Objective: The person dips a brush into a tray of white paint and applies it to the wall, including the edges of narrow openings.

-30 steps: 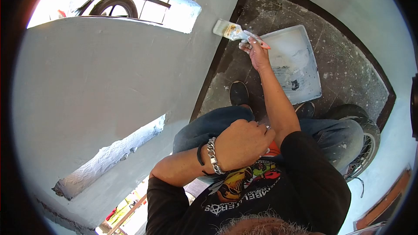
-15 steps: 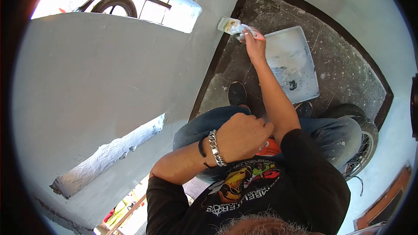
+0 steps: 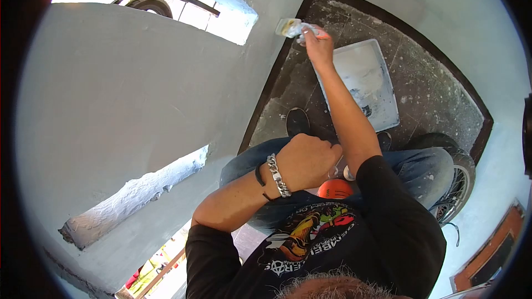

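My right hand [image 3: 318, 50] grips a paintbrush [image 3: 289, 27] by its orange handle. White paint coats the brush, and its bristles are at the grey wall [image 3: 138, 88], just above the dark skirting. Below that hand, a white paint tray [image 3: 366, 69] with wet paint and dark streaks lies on the floor, partly behind my right forearm. My left hand [image 3: 308, 160] is curled closed in front of my knees, close to my right forearm. Its fingertips are hidden, so I cannot tell what it holds. A round orange object [image 3: 334, 189] shows just below it.
Paint-spotted dark tiles [image 3: 426, 77] cover the floor, edged by dark skirting [image 3: 382, 8]. A spoked wheel [image 3: 463, 182] stands by my right knee. The left wall has an upper opening [image 3: 233, 25] and a narrow lower slot [image 3: 138, 196]. A brown wooden frame [image 3: 490, 254] is at lower right.
My right hand and the brush have shifted slightly up and left along the wall's lower edge. My left hand has risen a little, uncovering more of the orange object.
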Available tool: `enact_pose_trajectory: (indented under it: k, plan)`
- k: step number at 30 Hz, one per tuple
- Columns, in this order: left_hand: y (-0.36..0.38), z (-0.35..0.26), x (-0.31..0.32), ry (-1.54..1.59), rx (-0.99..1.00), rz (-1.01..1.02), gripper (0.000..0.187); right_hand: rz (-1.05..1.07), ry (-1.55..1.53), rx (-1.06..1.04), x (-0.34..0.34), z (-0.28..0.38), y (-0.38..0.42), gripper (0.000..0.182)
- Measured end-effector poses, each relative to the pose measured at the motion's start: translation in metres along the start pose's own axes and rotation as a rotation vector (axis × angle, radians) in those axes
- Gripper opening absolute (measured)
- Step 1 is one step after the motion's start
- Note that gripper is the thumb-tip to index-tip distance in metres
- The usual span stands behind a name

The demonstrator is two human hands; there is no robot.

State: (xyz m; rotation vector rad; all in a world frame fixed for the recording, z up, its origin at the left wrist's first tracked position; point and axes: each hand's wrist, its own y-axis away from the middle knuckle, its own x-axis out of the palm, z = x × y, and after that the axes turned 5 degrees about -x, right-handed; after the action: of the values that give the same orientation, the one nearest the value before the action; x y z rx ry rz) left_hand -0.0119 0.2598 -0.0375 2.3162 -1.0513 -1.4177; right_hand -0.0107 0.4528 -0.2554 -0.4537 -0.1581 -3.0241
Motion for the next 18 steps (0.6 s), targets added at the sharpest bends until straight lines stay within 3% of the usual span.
enact_pose_trajectory:
  k: [1,2,5,10,18]
  plan:
    - [-0.001,0.001,-0.001,-0.003,-0.01,0.019,0.025,0.003,-0.017,0.016,0.007,0.0,0.001,0.02]
    - [-0.002,0.002,-0.002,-0.004,-0.02,0.038,0.025,0.016,0.179,-0.152,0.014,-0.004,-0.004,0.02]
    - [-0.003,0.002,-0.001,-0.031,-0.011,0.041,0.025,0.038,-0.109,-0.115,0.036,0.062,-0.001,0.02]
    - [-0.001,-0.001,-0.003,-0.036,0.01,0.002,0.026,0.13,-0.082,-0.296,0.034,0.135,-0.008,0.023]
    - [-0.001,-0.002,-0.001,-0.045,0.005,0.026,0.027,0.135,-0.598,-0.184,0.021,0.091,-0.004,0.029]
